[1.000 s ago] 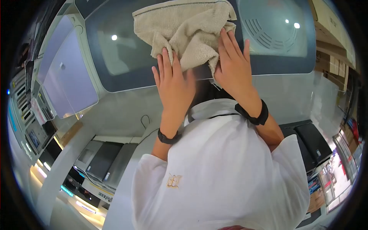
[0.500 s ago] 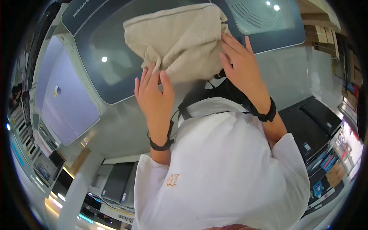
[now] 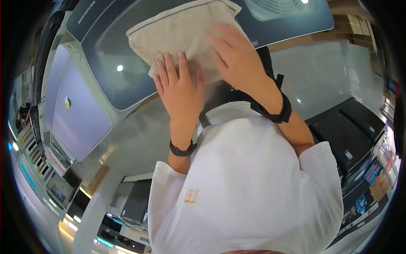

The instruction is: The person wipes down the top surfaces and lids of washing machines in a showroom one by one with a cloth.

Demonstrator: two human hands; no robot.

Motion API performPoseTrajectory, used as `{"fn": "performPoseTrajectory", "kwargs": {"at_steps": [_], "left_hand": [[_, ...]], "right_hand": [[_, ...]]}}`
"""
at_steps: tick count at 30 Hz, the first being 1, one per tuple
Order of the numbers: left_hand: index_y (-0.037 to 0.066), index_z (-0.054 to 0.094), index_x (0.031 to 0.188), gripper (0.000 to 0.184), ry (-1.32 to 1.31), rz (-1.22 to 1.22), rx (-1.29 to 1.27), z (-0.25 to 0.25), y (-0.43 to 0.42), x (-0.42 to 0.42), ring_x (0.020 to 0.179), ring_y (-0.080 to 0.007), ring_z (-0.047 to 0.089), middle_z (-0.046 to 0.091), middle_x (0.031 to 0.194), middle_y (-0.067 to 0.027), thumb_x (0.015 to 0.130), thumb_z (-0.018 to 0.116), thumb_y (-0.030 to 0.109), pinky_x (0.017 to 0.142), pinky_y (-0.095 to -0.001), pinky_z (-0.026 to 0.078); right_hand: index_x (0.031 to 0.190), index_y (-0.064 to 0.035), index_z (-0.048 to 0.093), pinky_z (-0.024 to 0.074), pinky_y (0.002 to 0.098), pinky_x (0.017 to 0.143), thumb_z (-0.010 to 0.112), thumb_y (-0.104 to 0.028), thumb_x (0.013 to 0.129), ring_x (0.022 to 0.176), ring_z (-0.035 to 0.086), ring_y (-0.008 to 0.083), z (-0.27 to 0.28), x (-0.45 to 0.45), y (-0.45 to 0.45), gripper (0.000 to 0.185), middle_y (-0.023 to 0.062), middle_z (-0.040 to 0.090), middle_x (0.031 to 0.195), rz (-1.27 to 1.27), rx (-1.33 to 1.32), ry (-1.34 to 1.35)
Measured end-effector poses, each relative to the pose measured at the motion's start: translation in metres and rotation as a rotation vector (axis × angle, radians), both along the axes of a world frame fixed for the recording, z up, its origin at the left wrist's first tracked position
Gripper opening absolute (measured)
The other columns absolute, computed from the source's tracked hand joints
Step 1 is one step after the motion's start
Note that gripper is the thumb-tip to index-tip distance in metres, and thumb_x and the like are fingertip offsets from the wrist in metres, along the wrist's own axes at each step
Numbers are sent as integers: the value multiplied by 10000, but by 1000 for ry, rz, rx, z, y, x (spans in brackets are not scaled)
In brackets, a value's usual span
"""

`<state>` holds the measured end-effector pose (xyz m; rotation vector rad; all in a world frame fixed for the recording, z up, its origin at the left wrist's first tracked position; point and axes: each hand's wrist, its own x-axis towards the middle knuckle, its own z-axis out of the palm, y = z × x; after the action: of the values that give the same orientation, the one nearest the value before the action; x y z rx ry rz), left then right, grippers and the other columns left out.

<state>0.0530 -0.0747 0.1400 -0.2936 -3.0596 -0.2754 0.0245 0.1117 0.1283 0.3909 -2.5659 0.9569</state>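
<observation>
A beige towel [image 3: 169, 31] with a dark stitched line along its far edge lies on the dark glossy top of an appliance [image 3: 122, 86]. My left hand [image 3: 179, 91] rests on the towel's near left part, fingers stretched out and spread. Above the towel's right side is my right hand [image 3: 237, 57], its fingers extended and slightly smeared by motion. Whether the right fingertips touch the cloth, I cannot tell. The towel's near right part is hidden behind my hands.
A second appliance with a lilac lid [image 3: 80, 106] stands at the left. A vented clear panel [image 3: 275, 9] is set in the top at the far right. Black appliances [image 3: 342, 131] stand behind on the right. The grey floor [image 3: 144, 139] shows between.
My right hand has moved left from the towel's right edge to above its surface. My left hand has shifted farther onto the towel. The cloth now lies flatter, with fewer folds.
</observation>
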Motion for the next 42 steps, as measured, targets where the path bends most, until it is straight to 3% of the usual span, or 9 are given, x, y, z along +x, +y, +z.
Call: {"fn": "performPoseTrajectory", "kwargs": {"at_steps": [10,14,17,21,27,33,36,39,42], "left_hand": [[125,540,1510,615,4,238,-141,-1,-26,11,1494,-459,365,390,1621,-259,980,626,424,1211,-618,256],[58,541,1490,645,123,117,21,-3,5,-9,1499,-470,346,376,1619,-281,967,639,424,1214,-624,246],[69,502,1532,672,80,28,151,-31,24,-10,1512,-481,325,370,1623,-283,1000,609,466,1214,-633,243],[64,452,1563,712,86,36,28,-28,20,20,1506,-478,340,393,1607,-283,992,625,451,1213,-639,239],[48,457,1550,703,-12,18,6,-9,4,50,1494,-474,359,425,1580,-292,987,639,428,1218,-643,215],[63,509,1507,617,109,-18,61,-15,29,-3,1447,-492,410,465,1543,-292,987,635,371,1203,-651,248],[91,549,1480,558,190,-66,167,-24,36,-18,1416,-487,437,483,1522,-283,981,637,324,1180,-644,289],[117,598,1444,513,168,-71,207,-32,37,-8,1349,-449,494,517,1482,-248,959,662,271,1133,-596,361],[131,631,1416,497,101,-84,165,-15,28,30,1274,-404,537,544,1439,-207,933,689,229,1071,-540,417]], "right_hand": [[1480,-107,549,346,540,1196,667,-240,954,1450,447,396,-37,-11,26,555,171,496,1563,-46,235,-81],[1501,-7,494,297,546,1223,654,-305,938,1441,427,457,-35,-53,22,657,226,501,1543,-77,323,-27],[1469,63,500,316,536,1211,605,-258,967,1449,436,401,-34,-55,-1,605,256,493,1536,-77,365,102],[1436,-102,597,370,526,1174,723,-307,901,1419,478,354,-44,-23,-3,587,131,542,1518,28,326,108],[1442,-138,603,365,512,1182,680,-260,936,1436,471,332,-32,-3,43,527,107,529,1544,133,337,-60],[1447,-144,596,370,511,1177,666,-252,947,1422,489,332,-42,-51,26,516,110,536,1537,9,257,154],[1433,88,515,329,534,1201,579,-220,976,1430,457,399,-29,-48,18,555,280,500,1517,41,309,46],[1440,-145,602,368,512,1182,664,-245,950,1427,487,330,-42,-20,28,504,112,538,1535,36,326,67],[1431,-152,611,364,512,1188,659,-227,952,1426,489,336,-29,14,47,488,110,534,1542,73,304,-44]]}}
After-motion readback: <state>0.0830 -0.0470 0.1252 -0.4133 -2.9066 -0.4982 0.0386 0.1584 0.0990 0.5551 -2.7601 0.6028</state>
